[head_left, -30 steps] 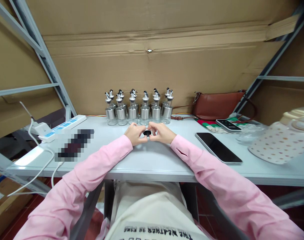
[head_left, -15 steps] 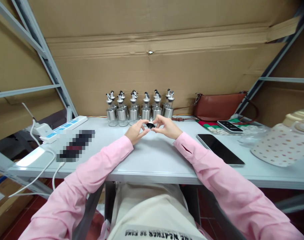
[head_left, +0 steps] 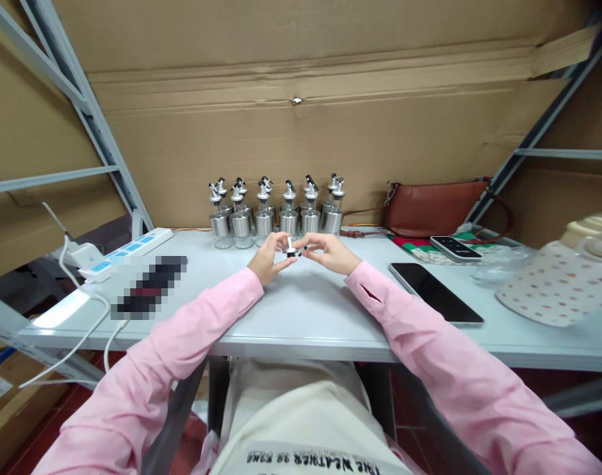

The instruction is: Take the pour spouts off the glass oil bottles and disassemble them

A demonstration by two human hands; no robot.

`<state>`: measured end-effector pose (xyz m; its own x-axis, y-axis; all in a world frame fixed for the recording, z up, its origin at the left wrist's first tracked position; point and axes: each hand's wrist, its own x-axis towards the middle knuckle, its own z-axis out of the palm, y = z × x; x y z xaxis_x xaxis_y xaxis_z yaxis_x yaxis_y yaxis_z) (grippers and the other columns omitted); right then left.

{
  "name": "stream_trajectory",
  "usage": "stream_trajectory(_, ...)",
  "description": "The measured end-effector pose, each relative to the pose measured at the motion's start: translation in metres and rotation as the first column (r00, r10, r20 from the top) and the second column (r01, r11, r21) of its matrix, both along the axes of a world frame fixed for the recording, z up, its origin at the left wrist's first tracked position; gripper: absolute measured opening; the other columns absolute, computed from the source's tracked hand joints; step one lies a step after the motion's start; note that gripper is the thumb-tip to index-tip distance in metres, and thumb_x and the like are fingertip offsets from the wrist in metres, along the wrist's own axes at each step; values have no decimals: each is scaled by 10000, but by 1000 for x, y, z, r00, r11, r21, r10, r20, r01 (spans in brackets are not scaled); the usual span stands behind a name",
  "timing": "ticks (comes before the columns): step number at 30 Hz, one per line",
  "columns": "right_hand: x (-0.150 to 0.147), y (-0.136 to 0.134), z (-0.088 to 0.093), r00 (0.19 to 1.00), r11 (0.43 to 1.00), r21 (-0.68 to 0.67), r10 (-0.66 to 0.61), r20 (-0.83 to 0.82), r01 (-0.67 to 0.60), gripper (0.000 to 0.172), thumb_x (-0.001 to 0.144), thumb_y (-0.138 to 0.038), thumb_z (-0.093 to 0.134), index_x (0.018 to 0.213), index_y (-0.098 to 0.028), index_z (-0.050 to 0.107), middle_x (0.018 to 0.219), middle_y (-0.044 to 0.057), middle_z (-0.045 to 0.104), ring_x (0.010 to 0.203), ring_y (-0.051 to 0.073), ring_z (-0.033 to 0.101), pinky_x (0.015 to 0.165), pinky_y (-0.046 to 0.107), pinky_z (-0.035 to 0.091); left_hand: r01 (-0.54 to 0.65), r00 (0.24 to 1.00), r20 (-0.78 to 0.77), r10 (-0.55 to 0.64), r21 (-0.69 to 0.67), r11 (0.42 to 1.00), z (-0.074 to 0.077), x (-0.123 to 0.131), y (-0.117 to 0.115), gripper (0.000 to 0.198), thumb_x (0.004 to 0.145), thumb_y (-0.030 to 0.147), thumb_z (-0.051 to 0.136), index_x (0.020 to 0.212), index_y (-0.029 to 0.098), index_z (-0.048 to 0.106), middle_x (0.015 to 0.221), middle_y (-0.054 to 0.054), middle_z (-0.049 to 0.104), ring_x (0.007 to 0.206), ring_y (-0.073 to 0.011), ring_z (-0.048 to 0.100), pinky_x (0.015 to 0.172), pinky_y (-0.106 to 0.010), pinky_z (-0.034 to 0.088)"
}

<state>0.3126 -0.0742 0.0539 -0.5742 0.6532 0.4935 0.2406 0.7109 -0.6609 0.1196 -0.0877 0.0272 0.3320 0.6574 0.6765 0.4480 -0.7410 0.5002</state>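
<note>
My left hand (head_left: 269, 258) pinches a bottle pourer (head_left: 290, 251) between thumb and fingers, just above the table. The pourer has a pale metal spout pointing up and a black ribbed stopper underneath. Close on its right, my right hand (head_left: 331, 254) is closed, with a small black piece (head_left: 303, 251) at its fingertips; its exact kind is too small to make out. Behind both hands stand several glass bottles with steel sleeves (head_left: 242, 226), each topped with a silver and black pourer.
A black-screened tablet (head_left: 434, 292), a smaller phone-like device (head_left: 454, 249), a brown leather bag (head_left: 434, 208) and a dotted white container (head_left: 558, 284) lie to the right. On the left are a power strip (head_left: 133, 251), a white cable (head_left: 105, 307) and a blurred dark object (head_left: 152, 287). Cardboard (head_left: 301, 145) walls the back.
The pourer has turned from its black ribbed underside facing me to spout up, and shifted slightly left. A small black piece now shows at my right fingertips.
</note>
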Motion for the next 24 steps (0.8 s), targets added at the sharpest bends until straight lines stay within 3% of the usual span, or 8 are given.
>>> stream_trajectory(6,-4,1,-6,997,999,-19,42,-69,-44,397,603,-15,371,926,-182,530,987,51,640,1005,173,597,765,304,475,92,948,317,14,-315,944,1,5,3,556,670,298,693,1067,206,314,1020,-54,534,793,-121,613,683,-251,500)
stream_trajectory(9,-5,-1,-4,999,999,30,31,-17,-31,401,609,-8,363,925,-181,538,999,56,636,982,169,593,744,293,471,149,945,325,-35,-333,931,-1,6,3,450,676,274,670,1001,184,371,1035,-75,570,885,-153,616,745,-282,502)
stream_trajectory(12,-2,0,1,979,969,200,-171,107,147,376,658,-17,402,955,-173,571,920,59,655,879,184,584,748,322,453,123,972,226,-59,-280,952,-3,6,1,306,698,256,625,909,170,421,939,-55,604,857,-142,609,790,-299,485)
stream_trajectory(15,3,5,0,881,901,315,-386,275,297,359,736,-46,417,1032,-158,586,884,75,663,856,204,548,785,355,422,22,990,143,-2,-141,990,-2,5,0,266,647,190,619,814,173,413,932,-43,585,850,-131,583,808,-287,459)
stream_trajectory(17,5,9,-6,786,892,323,-437,438,315,359,810,-105,392,1119,-159,566,985,103,641,935,228,522,811,377,406,-19,990,138,35,-113,993,-2,3,1,287,610,129,590,797,182,380,919,-24,574,825,-121,577,786,-268,448)
stream_trajectory(21,2,9,-22,576,900,300,-434,693,318,445,898,-322,337,1317,-189,411,1197,154,511,1102,286,435,852,437,378,21,980,194,48,-340,940,-8,1,7,320,620,68,468,873,203,324,730,68,519,553,-64,535,605,-213,422)
stream_trajectory(24,-2,5,-25,525,911,274,-402,750,307,454,894,-391,334,1306,-226,424,1235,144,468,1147,293,399,871,440,373,56,976,212,50,-465,884,-14,3,11,312,622,48,437,884,199,362,686,80,485,506,-51,498,550,-188,392)
